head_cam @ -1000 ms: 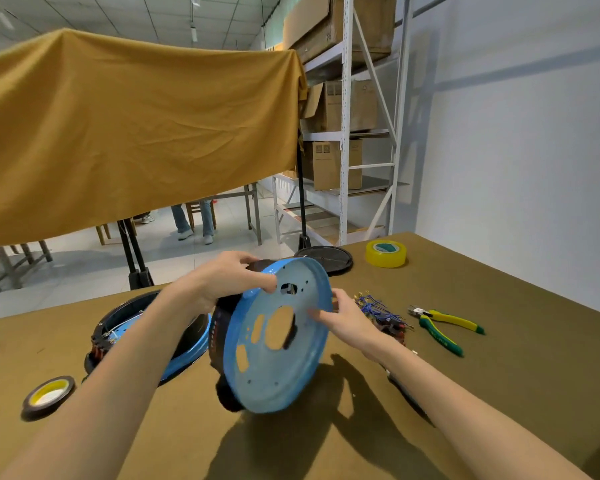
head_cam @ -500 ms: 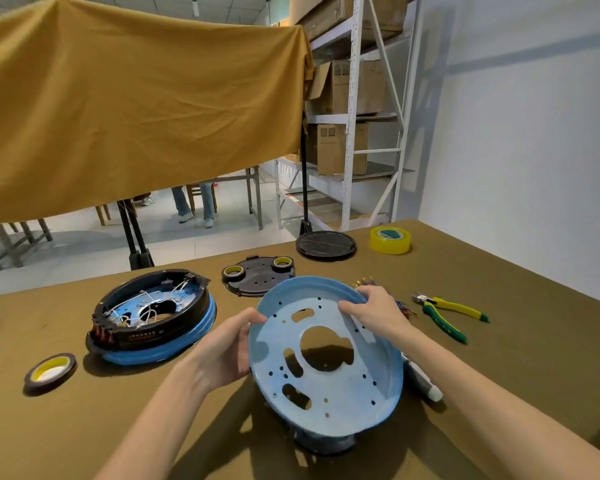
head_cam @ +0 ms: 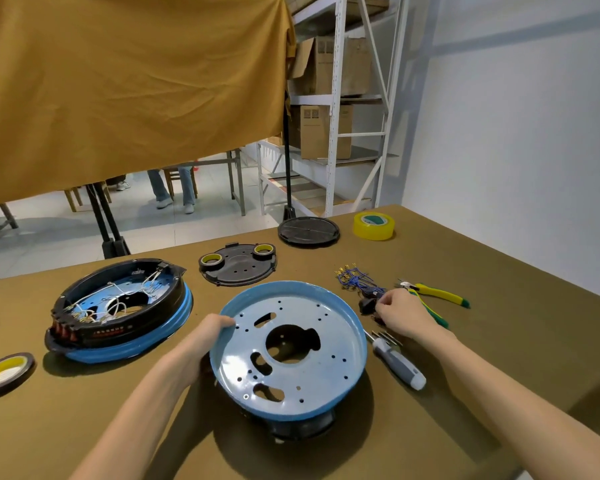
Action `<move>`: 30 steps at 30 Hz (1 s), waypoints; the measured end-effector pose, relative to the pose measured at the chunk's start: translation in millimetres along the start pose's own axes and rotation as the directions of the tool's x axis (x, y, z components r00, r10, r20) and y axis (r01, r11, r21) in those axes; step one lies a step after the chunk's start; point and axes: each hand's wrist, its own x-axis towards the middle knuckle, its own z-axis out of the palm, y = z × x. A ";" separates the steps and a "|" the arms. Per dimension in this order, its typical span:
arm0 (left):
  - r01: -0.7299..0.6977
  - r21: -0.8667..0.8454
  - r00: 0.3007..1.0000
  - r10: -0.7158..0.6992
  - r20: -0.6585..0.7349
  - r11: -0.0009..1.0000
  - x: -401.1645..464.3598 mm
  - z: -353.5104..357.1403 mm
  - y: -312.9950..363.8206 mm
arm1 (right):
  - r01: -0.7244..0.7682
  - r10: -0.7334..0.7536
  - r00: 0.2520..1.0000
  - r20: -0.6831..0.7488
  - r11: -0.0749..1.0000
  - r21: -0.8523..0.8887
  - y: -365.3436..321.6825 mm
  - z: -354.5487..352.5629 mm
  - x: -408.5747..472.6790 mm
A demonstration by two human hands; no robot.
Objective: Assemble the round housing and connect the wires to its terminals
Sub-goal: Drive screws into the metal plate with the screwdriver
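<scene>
Head view shows early work: the left hand [head_cam: 205, 344] grips the bare blue round housing [head_cam: 291, 351] at near centre, while the right hand [head_cam: 400, 315] pinches the wires [head_cam: 357, 282] lying just right, no terminals yet connected.

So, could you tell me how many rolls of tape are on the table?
4: yellow roll far right, two on the black plate, one at the left edge. None seem hidden.
</scene>
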 end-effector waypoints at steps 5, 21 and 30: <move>0.004 -0.023 0.996 -0.006 -0.093 1.000 6.1 7.2 -4.5 | 0.032 -0.024 0.996 0.081 0.995 -0.098 18.0 -8.4 -7.1; -0.023 -0.085 0.996 0.029 0.078 0.996 -7.6 5.0 -6.3 | 0.269 -0.267 0.963 0.039 0.956 -0.117 -9.1 -2.6 -13.8; -0.103 -0.025 0.972 0.106 0.209 0.994 3.9 -2.4 -19.1 | 0.519 -0.416 0.844 -0.338 0.792 0.323 -87.0 12.4 -32.9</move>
